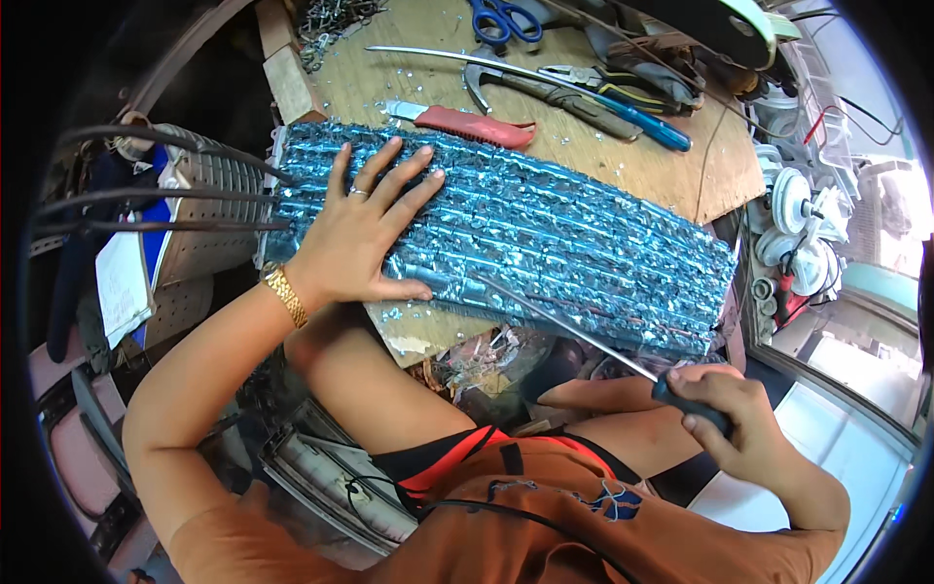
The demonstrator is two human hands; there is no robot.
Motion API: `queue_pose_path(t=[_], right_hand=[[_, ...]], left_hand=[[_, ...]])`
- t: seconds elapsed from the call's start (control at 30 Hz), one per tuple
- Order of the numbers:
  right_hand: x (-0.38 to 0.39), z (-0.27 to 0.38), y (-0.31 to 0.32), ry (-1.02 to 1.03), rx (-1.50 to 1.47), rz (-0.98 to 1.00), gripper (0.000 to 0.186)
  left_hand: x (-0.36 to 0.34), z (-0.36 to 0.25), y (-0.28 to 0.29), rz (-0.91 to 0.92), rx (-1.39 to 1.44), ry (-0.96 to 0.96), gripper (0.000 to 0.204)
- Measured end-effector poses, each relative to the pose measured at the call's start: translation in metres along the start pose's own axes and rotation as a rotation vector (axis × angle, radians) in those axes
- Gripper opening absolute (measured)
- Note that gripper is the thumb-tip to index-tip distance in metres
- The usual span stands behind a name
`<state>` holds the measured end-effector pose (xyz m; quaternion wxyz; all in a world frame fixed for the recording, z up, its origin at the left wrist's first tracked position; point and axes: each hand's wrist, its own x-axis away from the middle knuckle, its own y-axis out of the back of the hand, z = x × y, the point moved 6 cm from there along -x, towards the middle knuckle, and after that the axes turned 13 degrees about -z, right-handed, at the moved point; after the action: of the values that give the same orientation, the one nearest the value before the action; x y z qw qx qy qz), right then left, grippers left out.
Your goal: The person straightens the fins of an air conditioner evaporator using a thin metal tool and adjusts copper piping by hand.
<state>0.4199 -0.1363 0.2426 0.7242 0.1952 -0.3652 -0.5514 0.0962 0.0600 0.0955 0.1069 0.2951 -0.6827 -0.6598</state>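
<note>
A long finned metal coil [584, 234], shiny blue with torn, crumpled fins, lies slantwise on the wooden board, with dark tubes [165, 194] running out of its left end. My left hand [355, 238] rests palm down on the coil's left part, fingers spread, a ring and a gold watch showing. At lower right, my right hand [720, 419] grips a long screwdriver [574, 328] by its dark handle. The shaft reaches up-left to the fins beside my left thumb; whether its tip touches them I cannot tell.
Along the board [710, 170] lie scissors [491, 19], a red utility knife [467, 125], a hammer [559, 97], pliers [637, 86] and a blue-handled screwdriver [657, 127]. White plastic parts [793, 204] crowd the right edge. A finned metal part [204, 165] stands at left. My legs are below the board.
</note>
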Motion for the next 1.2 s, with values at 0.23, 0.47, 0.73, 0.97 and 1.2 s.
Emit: queue_pose_path(t=[0.23, 0.47, 0.73, 0.97, 1.2], right_hand=[[0.022, 0.0, -0.034, -0.15, -0.081, 0.021, 0.041], [0.023, -0.026, -0.019, 0.029, -0.125, -0.121, 0.041], [0.03, -0.032, -0.003, -0.019, -0.044, -0.109, 0.045], [0.014, -0.021, 0.005, -0.099, -0.042, -0.039, 0.043], [0.024, 0.004, -0.017, -0.225, -0.173, -0.037, 0.038]], left_hand=[[-0.006, -0.002, -0.002, 0.0, 0.049, 0.003, 0.118], [-0.006, 0.004, 0.0, -0.041, 0.02, -0.007, 0.125], [-0.008, 0.005, 0.0, -0.033, -0.004, -0.009, 0.128], [-0.006, 0.001, -0.002, 0.008, 0.073, 0.039, 0.121], [-0.005, -0.005, -0.003, 0.044, -0.008, -0.014, 0.124]])
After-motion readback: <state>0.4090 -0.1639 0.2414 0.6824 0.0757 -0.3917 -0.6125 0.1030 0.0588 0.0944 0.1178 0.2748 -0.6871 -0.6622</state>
